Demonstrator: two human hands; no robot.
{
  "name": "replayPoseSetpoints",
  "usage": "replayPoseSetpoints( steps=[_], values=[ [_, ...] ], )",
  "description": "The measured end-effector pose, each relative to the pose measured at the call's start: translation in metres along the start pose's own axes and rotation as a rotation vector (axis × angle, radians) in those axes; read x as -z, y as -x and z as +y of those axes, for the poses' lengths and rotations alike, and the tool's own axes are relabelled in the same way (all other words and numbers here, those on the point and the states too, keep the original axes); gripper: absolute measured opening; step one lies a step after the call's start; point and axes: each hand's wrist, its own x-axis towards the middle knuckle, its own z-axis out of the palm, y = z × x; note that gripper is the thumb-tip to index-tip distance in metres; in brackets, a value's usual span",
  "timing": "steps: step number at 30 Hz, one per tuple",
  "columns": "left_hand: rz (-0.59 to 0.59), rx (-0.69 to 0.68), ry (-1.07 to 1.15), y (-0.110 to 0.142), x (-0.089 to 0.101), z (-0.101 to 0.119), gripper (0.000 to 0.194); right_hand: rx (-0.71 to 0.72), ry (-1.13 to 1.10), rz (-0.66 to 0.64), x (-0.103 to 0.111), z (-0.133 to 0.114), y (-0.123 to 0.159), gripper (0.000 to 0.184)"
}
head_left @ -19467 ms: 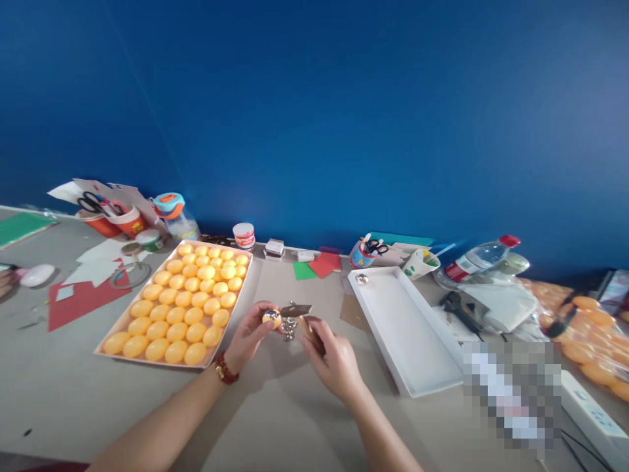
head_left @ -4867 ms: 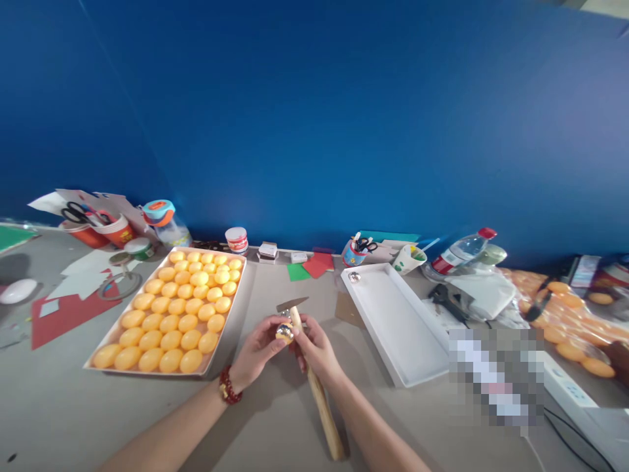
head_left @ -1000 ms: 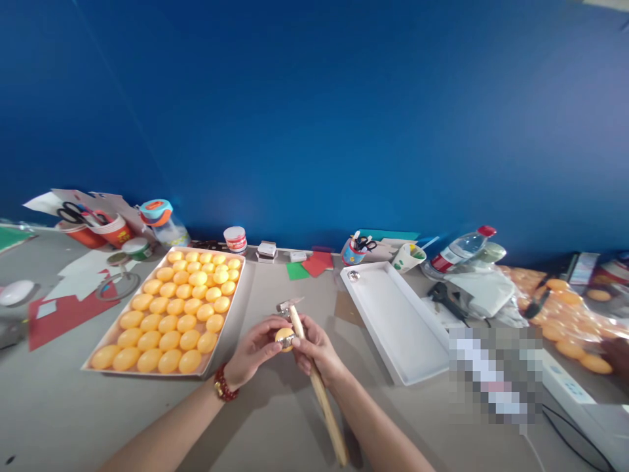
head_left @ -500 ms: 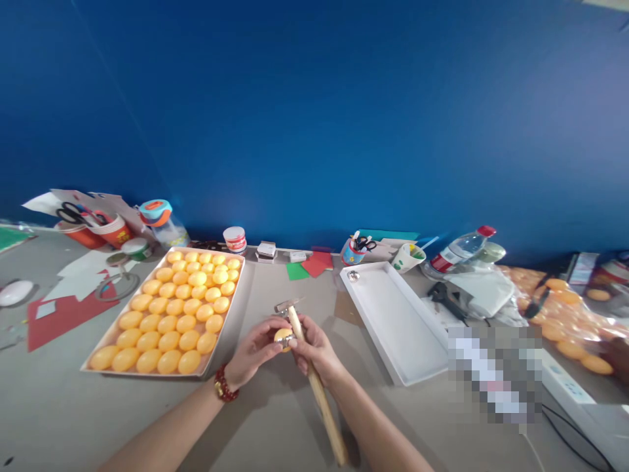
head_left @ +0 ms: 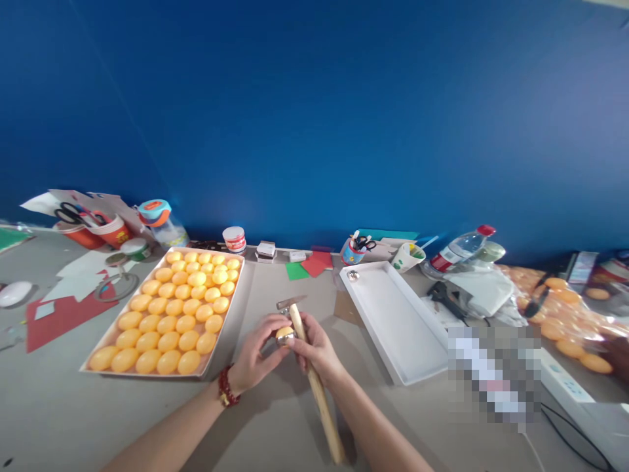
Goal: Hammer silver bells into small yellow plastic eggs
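Observation:
Between my hands is an orange table tennis ball (head_left: pixel 285 334) with a shiny silver covering over part of it. My left hand (head_left: pixel 259 349) is closed around the ball's left side, a red bead bracelet on its wrist. My right hand (head_left: pixel 316 349) grips a hammer (head_left: pixel 322 406) by its pale wooden handle, just below the metal head. The right thumb also presses against the ball's silver part. The hammer head points away from me, and the handle slants down toward the front edge. The right fingers behind the handle are partly hidden.
On the left, a shallow box (head_left: pixel 211 357) holds rows of orange balls. A white tray (head_left: pixel 407 321) on the right contains a small shiny silver piece (head_left: pixel 352 276). Cups, bottles and paper line the blue wall (head_left: pixel 314 131). Bagged orange balls (head_left: pixel 565 321) lie far right.
The ball has turned slightly between my fingers, so its silver part faces up more. The hammer has shifted a little with my right hand. Both hands keep their hold.

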Motion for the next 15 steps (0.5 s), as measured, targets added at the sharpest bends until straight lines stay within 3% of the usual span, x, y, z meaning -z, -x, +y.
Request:
replayPoseSetpoints(
  steps=[3,7,15],
  values=[
    [0.025,-0.070,-0.196,-0.0005,0.0005,0.0008,0.039,0.025,0.039,0.026,0.0001,0.0024,-0.0008,0.049],
    [-0.009,-0.094,-0.293,0.0000,0.0020,0.0032,0.042,0.069,0.123,0.057,-0.0003,0.0049,-0.0004,0.050],
    [0.017,0.003,-0.137,-0.0039,0.0027,0.0015,0.031,0.116,0.225,0.093,0.0001,0.0048,0.0016,0.051]
  ],
)
